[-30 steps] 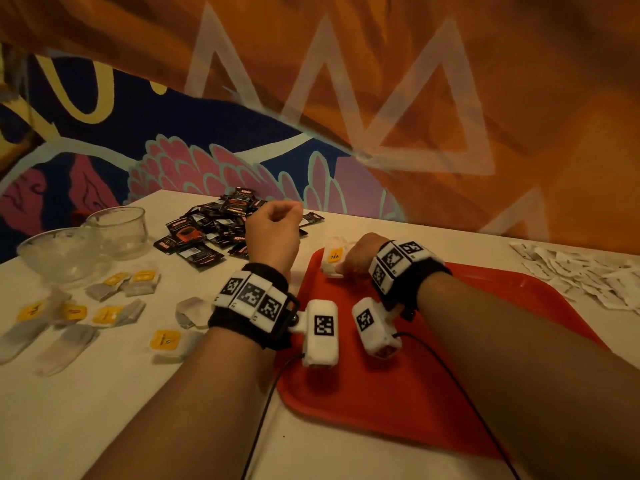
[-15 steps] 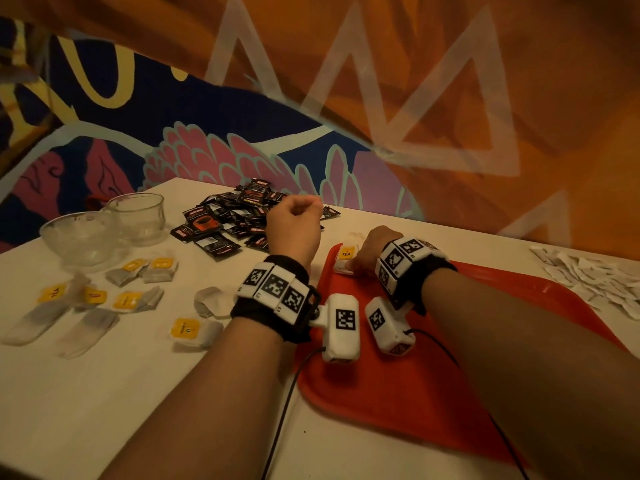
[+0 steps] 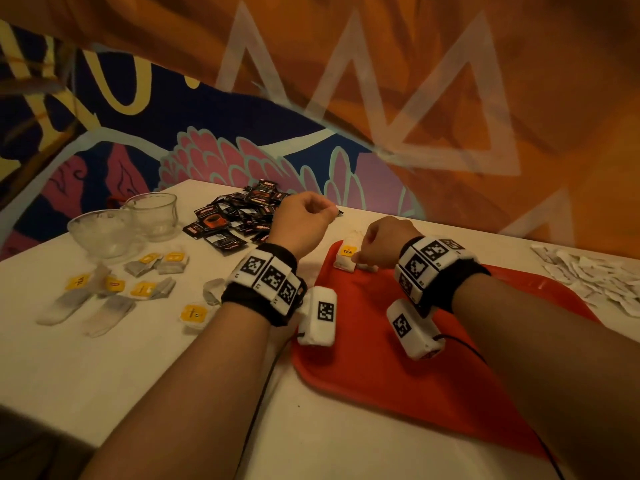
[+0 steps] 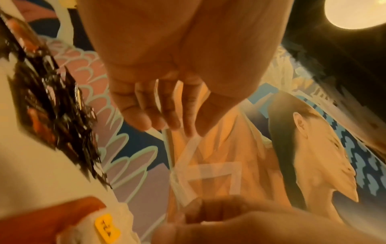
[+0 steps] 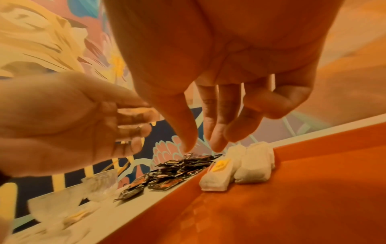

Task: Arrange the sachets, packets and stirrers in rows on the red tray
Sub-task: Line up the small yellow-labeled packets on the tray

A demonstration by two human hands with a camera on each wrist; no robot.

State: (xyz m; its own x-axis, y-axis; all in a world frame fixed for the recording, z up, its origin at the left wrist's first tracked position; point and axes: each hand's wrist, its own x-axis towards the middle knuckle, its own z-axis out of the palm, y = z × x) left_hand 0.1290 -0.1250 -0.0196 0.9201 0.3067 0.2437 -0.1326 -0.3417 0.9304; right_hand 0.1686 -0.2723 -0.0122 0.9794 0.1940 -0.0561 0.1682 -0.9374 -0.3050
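glass bowls (image 3: 121, 226): far left on worktop (image 3: 104, 368), side by side.
tea bags (image 3: 138, 289): loose w/ yellow tags, left of red tray, in front of bowls.
dark packets (image 3: 239, 216): heap at back of worktop, beside left hand.
left hand (image 3: 301, 221): raised, fingers curled; holds nothing visible.
red tray (image 3: 381, 375): centre-right; two tea bags (image 5: 236, 171) side by side in far left corner.
right hand (image 3: 381, 245): fingertips (image 5: 217, 145) pointing down, relaxed, just above those bags; contact unclear.
white sachets (image 3: 595, 278): pile far right.
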